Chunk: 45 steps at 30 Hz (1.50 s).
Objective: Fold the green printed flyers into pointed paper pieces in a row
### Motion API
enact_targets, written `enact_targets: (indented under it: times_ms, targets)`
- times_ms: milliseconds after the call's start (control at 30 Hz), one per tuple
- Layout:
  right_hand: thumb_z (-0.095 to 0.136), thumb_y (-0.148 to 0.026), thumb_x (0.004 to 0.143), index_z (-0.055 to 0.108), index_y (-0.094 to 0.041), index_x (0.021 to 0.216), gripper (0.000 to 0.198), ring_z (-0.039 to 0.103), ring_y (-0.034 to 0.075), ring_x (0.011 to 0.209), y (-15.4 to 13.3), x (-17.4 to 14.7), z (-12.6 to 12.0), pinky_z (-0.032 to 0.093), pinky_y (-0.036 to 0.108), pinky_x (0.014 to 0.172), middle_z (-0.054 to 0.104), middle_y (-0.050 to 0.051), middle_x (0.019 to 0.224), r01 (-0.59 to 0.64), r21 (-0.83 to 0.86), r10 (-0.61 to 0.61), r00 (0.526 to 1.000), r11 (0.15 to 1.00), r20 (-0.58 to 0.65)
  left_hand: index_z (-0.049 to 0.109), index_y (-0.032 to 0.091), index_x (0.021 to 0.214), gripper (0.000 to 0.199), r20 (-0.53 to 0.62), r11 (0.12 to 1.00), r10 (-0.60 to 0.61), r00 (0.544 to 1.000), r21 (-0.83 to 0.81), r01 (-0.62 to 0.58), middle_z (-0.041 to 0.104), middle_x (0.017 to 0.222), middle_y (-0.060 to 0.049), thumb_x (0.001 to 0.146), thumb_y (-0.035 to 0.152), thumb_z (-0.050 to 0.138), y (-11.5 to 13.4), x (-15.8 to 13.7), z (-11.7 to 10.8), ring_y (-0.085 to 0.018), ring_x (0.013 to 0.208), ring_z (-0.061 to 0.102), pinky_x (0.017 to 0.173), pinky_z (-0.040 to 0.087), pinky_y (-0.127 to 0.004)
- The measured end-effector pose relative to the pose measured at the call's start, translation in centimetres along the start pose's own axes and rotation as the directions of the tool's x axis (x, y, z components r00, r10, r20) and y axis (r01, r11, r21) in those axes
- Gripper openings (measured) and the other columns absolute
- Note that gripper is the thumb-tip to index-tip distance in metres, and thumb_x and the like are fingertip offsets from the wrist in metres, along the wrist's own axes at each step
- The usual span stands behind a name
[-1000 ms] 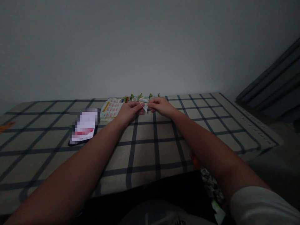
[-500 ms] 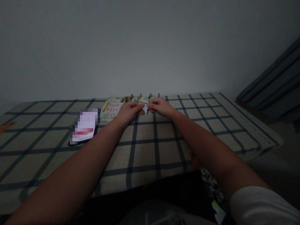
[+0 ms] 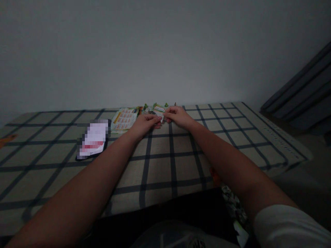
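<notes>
Two arms stretched forward, left hand and right hand meeting, both grips pinched on small folded paper

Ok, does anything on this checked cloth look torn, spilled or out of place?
Nothing stands out. Both hands, left hand and right hand, pinch a small folded paper piece; the printed sheet lies flat on the checked cloth.

Both hands outstretched, fingers pinched.
</notes>
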State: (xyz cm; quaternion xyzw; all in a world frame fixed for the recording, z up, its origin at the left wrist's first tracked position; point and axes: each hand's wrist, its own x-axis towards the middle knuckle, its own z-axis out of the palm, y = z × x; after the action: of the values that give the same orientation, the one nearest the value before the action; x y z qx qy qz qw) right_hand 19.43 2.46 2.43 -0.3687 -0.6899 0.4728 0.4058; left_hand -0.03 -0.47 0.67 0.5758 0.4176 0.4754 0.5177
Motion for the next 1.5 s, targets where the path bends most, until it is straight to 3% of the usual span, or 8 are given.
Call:
enact_targets:
  times_ms: [300, 567, 800, 967, 1133, 1267, 1500]
  targets:
    - [0.068, -0.018, 0.087, 0.060, -0.017, 0.072, 0.017, 0.055, 0.009, 0.057, -0.08, -0.07, 0.21, 0.047, 0.022, 0.059, 0.060, -0.003, 0.061, -0.009, 0.052, 0.008, 1.000, 0.999, 0.029, 0.071, 0.017, 0.070, 0.048, 0.004, 0.981, 0.098, 0.995, 0.165, -0.098, 0.069, 0.068, -0.005, 0.068, 0.064, 0.085, 0.21, -0.20, -0.21, -0.012, 0.056, 0.058, 0.059, 0.050, -0.027]
    - [0.071, -0.023, 0.087, 0.060, -0.017, 0.075, 0.018, 0.057, 0.010, 0.060, 0.19, 0.13, -0.04, 0.047, 0.023, 0.061, 0.061, -0.002, 0.064, 0.001, 0.049, -0.001, 1.000, 0.999, -0.009, 0.076, 0.016, 0.084, 0.051, 0.085, 0.997, -0.018, 0.996, 0.077, 0.012, 0.075, 0.085, -0.008, 0.066, 0.063, 0.087, -0.02, -0.05, -0.09, -0.013, 0.064, 0.062, 0.063, 0.053, -0.026]
    - [0.068, -0.021, 0.089, 0.058, -0.017, 0.072, 0.020, 0.056, 0.010, 0.057, 0.49, 0.27, 0.06, 0.045, 0.022, 0.059, 0.060, -0.003, 0.060, 0.002, 0.071, -0.001, 1.000, 0.997, -0.005, 0.068, 0.016, 0.075, 0.052, 0.135, 0.970, 0.060, 0.989, 0.225, -0.090, 0.064, 0.064, -0.002, 0.075, 0.068, 0.077, -0.06, 0.09, -0.42, -0.010, 0.053, 0.052, 0.052, 0.042, -0.023]
    - [0.066, -0.015, 0.090, 0.056, -0.017, 0.068, 0.025, 0.055, 0.009, 0.055, -0.05, 0.06, 0.18, 0.045, 0.022, 0.058, 0.060, -0.002, 0.060, -0.026, 0.077, 0.028, 0.999, 0.997, -0.017, 0.065, 0.018, 0.077, 0.054, 0.138, 0.961, 0.078, 0.987, 0.252, -0.111, 0.061, 0.064, 0.000, 0.076, 0.071, 0.073, -0.45, 0.22, -0.49, -0.011, 0.053, 0.052, 0.051, 0.042, -0.024]
    - [0.064, -0.015, 0.092, 0.056, -0.017, 0.068, 0.025, 0.054, 0.008, 0.055, -0.10, 0.10, 0.12, 0.044, 0.021, 0.059, 0.058, -0.004, 0.057, 0.006, 0.074, 0.000, 0.998, 0.997, -0.070, 0.072, 0.015, 0.086, 0.056, 0.137, 0.973, 0.058, 0.989, 0.216, -0.087, 0.068, 0.073, -0.004, 0.074, 0.070, 0.076, -0.09, 0.02, -0.32, -0.011, 0.055, 0.055, 0.053, 0.044, -0.024]
    - [0.064, -0.014, 0.092, 0.057, -0.017, 0.069, 0.024, 0.054, 0.008, 0.054, 0.10, 0.16, 0.08, 0.043, 0.021, 0.059, 0.058, -0.004, 0.057, 0.011, 0.069, -0.005, 0.996, 0.998, -0.090, 0.072, 0.015, 0.082, 0.052, 0.145, 0.966, 0.069, 0.987, 0.237, -0.102, 0.066, 0.066, -0.003, 0.076, 0.067, 0.076, 0.27, -0.23, -0.21, -0.011, 0.054, 0.054, 0.053, 0.043, -0.024]
    - [0.064, -0.016, 0.093, 0.055, -0.017, 0.069, 0.025, 0.055, 0.008, 0.054, 0.18, 0.18, 0.12, 0.046, 0.020, 0.057, 0.060, -0.003, 0.059, -0.027, 0.117, 0.031, 0.999, 0.993, -0.038, 0.069, 0.017, 0.082, 0.048, 0.161, 0.959, 0.106, 0.981, 0.244, -0.143, 0.061, 0.061, 0.000, 0.079, 0.065, 0.074, -0.36, 0.08, -0.66, -0.011, 0.052, 0.051, 0.049, 0.039, -0.023]
